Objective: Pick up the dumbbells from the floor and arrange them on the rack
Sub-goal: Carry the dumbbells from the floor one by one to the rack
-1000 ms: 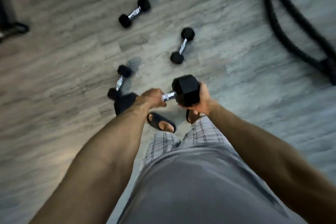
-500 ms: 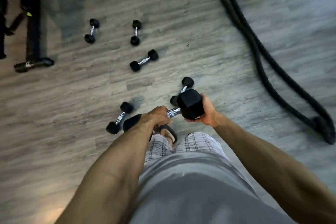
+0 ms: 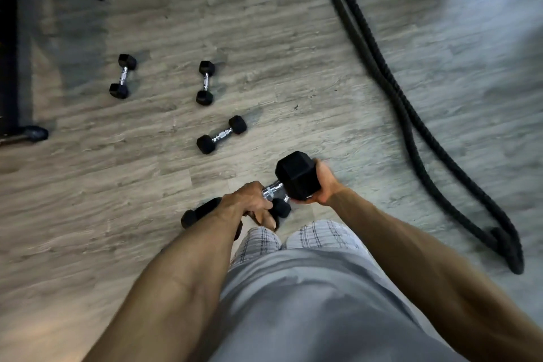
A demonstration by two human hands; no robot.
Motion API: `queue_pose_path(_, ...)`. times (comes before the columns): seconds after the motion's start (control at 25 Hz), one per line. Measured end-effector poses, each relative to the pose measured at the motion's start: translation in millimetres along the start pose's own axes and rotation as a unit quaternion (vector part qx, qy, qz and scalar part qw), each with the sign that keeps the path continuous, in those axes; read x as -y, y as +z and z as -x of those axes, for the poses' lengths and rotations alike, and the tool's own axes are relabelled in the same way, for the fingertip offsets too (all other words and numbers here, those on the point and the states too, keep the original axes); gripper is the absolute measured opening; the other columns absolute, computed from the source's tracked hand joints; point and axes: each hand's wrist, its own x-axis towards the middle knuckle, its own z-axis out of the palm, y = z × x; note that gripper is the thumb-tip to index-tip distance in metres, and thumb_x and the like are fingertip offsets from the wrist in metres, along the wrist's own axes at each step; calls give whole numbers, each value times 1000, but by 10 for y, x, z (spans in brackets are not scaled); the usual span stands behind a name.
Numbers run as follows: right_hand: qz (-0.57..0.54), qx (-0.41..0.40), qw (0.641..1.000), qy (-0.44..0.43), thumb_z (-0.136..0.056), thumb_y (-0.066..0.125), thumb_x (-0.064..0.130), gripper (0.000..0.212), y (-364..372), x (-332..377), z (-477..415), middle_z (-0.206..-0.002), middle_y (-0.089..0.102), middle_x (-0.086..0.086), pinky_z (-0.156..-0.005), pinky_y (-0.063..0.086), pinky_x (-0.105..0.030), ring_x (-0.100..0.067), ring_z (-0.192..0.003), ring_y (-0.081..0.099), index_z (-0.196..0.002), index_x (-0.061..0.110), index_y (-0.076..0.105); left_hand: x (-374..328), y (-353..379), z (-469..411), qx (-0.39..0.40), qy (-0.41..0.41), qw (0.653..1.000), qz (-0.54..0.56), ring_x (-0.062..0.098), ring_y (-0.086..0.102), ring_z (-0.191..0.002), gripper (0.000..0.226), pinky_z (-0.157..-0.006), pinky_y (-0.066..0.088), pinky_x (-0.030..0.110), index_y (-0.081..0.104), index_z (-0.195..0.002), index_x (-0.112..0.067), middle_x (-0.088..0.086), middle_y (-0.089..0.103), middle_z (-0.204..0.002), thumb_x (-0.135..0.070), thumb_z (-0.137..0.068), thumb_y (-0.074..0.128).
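Dumbbells lie scattered on a grey wood-plank floor [image 3: 293, 38], seen from above by the person standing over them. At the far left edge sits a dark metal frame [image 3: 11, 67], too cropped to identify. Right of it, one small dumbbell [image 3: 123, 76] lies apart, then a second [image 3: 205, 82], and nearer, a third [image 3: 221, 134] set at an angle. Near the middle, the left hand [image 3: 246, 200] is closed around the chrome handle of a larger black hex dumbbell [image 3: 296, 175], held above the floor. Its far head rests in the cupped right hand [image 3: 321, 185], fingers wrapped under it. Another small dumbbell's head [image 3: 280, 208] peeks out just beneath the hands. Plaid shorts [image 3: 308, 239] show below. To the right, a thick black rope [image 3: 396, 91] runs from far to near.
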Motion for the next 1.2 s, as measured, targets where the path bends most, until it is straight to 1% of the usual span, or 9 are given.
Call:
queue_pose_path(0.12, -3, 2, 1000, -6, -88, 33, 48, 49, 467, 557, -93, -103, 69, -19, -80, 55, -52, -37, -102, 63, -103, 17, 66, 9, -736, -203, -9, 10, 1000, -18, 22, 54, -55, 27, -57, 43, 30, 56, -80, -17, 3, 58, -66, -35, -63, 66)
queue_pose_path(0.24, -22, -3, 999, -29, -89, 33, 46, 48, 883, 1155, -192, -105, 70, -20, -79, 56, -52, -37, -101, 63, -105, 15, 67, -38, -1490, -423, -21, 9, 999, -27, 22, 54, -51, 22, -53, 43, 26, 57, -83, -14, 3, 59, -63, -30, -70, 64)
queue_pose_path(0.36, -27, -2, 999, -35, -94, 30, 48, 51, 1209, 1744, -348, -102, 70, -20, -85, 54, -55, -37, -99, 62, -106, 14, 66, -112, -2129, -717, -29, 10, 999, -28, 23, 53, -50, 22, -51, 44, 26, 58, -87, -10, 6, 59, -63, -28, -74, 64)
queue_pose_path(0.48, -22, -1, 999, -34, -92, 32, 49, 55, 1413, 2343, -613, -108, 69, -22, -83, 55, -57, -39, -101, 63, -112, 11, 67, -291, -2700, -1039, -29, -3, 999, -18, 24, 51, -52, 29, -50, 42, 26, 58, -96, -9, 8, 58, -65, -25, -72, 65)
queue_pose_path(0.64, -20, 0, 1000, -21, -92, 32, 46, 47, 1595, 3413, -1095, -98, 68, -20, -94, 49, -60, -38, -97, 62, -98, 13, 66, -701, -3572, -1652, -38, -14, 998, -55, 22, 60, -56, 26, -54, 47, 26, 58, -85, -18, 4, 66, -71, -32, -65, 65)
queue_pose_path(0.76, -28, -11, 999, -11, -93, 32, 46, 45, 1681, 4194, -1296, -99, 67, -18, -89, 51, -58, -37, -92, 61, -98, 16, 65, -1080, -4171, -2023, -29, -14, 998, -48, 22, 56, -58, 21, -59, 44, 28, 52, -75, -19, 3, 60, -67, -32, -66, 65)
queue_pose_path(0.92, -48, -36, 998, -24, -94, 33, 43, 42, 1739, 5210, -1466, -100, 68, -18, -73, 56, -53, -36, -88, 62, -103, 15, 63, -1646, -5022, -2449, -30, -5, 999, -39, 22, 53, -51, 20, -53, 43, 26, 56, -83, -14, 4, 58, -62, -28, -74, 66)
queue_pose_path(1.08, -42, -42, 998, -35, -92, 34, 41, 42, 1802, 6055, -1651, -103, 70, -20, -82, 55, -61, -39, -94, 65, -99, 16, 67, -2097, -5769, -2796, -30, 4, 998, -54, 22, 53, -51, 23, -53, 42, 26, 57, -82, -13, 4, 58, -61, -31, -72, 69)
queue_pose_path(1.2, -27, -55, 998, -34, -93, 34, 44, 45, 1893, 6630, -1872, -105, 72, -18, -82, 54, -64, -39, -98, 66, -103, 18, 69, -2338, -6273, -3130, -20, 3, 998, -64, 21, 55, -54, 32, -54, 45, 26, 60, -86, -12, 3, 58, -63, -39, -75, 73)
